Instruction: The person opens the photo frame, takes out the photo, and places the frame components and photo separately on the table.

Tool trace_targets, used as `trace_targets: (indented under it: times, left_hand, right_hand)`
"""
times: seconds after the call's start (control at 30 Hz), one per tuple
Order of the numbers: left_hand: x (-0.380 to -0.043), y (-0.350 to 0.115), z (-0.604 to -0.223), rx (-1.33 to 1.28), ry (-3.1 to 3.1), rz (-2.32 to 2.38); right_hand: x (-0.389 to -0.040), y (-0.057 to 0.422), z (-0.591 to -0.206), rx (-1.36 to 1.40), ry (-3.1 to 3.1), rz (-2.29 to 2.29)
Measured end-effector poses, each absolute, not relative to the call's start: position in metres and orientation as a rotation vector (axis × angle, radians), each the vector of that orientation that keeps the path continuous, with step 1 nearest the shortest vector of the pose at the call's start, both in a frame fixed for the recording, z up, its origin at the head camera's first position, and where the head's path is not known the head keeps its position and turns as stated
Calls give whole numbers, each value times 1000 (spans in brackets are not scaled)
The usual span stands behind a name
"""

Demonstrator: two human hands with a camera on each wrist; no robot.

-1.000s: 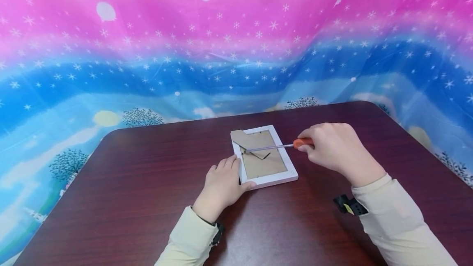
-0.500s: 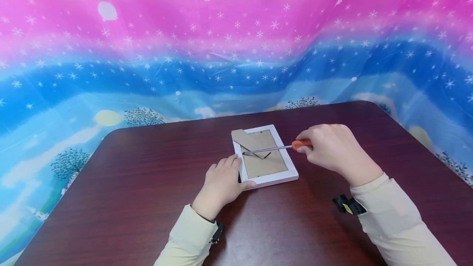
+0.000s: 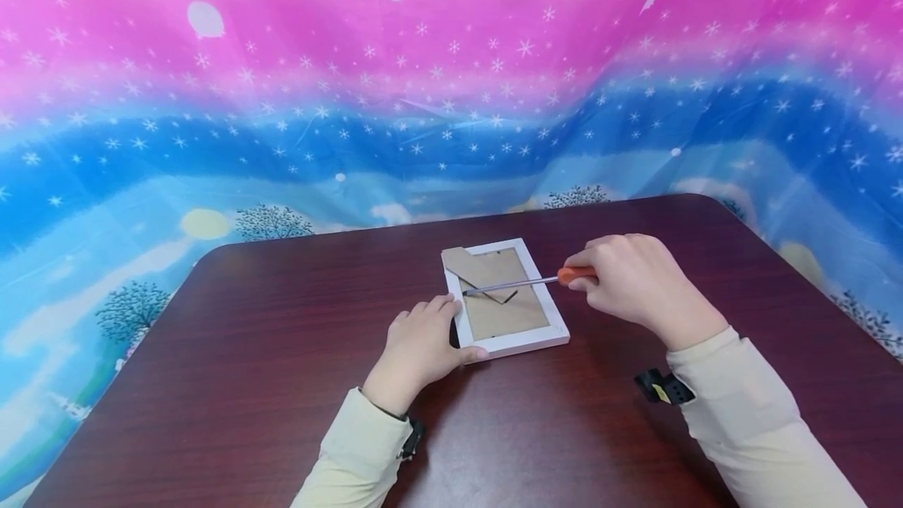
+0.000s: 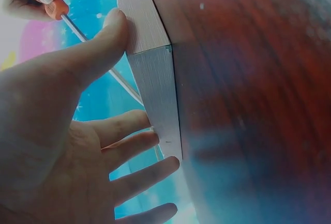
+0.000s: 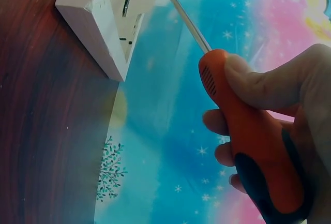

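A white picture frame point(image 3: 522, 345) lies on the table with its brown backing board point(image 3: 504, 324) facing up. My left hand point(image 3: 416, 347) steadies its near-left corner. The thumb touches the near side, and fairly straight, spread fingers lie by the left side, as the left wrist view shows of the hand point(image 4: 62, 110). My right hand point(image 3: 638, 281) grips the orange handle of a screwdriver point(image 3: 574, 276), with the thumb on its collar in the right wrist view. The shaft crosses low over the board, its tip at the inner left edge. Whether the tip touches a tab there, I cannot tell.
A brown stand flap point(image 3: 462, 263) sits over the frame's upper left, sticking out slightly past the rim. A thin dark bent piece point(image 3: 509, 298) lies on the board. Beyond the dark red wooden table point(image 3: 296, 320) hangs a snowflake-patterned cloth point(image 3: 395, 116).
The screwdriver's tip has shifted slightly left and toward me, to the frame's inner left edge. My right hand moved a little left with it. The frame and left hand stay nearly in place.
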State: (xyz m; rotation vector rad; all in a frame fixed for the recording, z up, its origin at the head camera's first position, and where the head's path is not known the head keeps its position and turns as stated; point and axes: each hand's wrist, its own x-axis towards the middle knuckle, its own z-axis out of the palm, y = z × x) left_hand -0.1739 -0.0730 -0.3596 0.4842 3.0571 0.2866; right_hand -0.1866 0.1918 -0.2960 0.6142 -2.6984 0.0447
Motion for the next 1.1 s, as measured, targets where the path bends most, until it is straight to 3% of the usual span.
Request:
trace_targets:
  times: [0.47, 1.1]
  left_hand:
    - [-173, -75, -362, 498, 3042, 358]
    - [-172, -78, -361, 566, 3055, 398]
  right_hand:
    - [-192, 186, -290, 675, -2644, 21]
    - [-199, 110, -219, 1039, -2505, -562]
